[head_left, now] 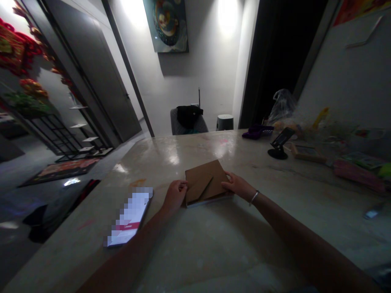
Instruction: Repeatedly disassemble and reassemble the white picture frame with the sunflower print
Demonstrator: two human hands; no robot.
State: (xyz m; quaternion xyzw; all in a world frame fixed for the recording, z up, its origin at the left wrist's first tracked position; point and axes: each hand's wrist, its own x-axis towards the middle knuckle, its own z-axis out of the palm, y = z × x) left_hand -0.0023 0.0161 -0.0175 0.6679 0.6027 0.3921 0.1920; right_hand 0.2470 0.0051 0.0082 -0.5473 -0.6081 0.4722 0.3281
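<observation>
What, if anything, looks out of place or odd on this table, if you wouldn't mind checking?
The brown kraft envelope between the left hand and right hand has a loose-looking triangular flap and sits slightly askew. The pale table top also shows an orange mark and a pink smear.

Left hand [174,198], right hand [238,186] on kraft envelope [206,182], marble tabletop [171,162], phone [130,217] beside
</observation>
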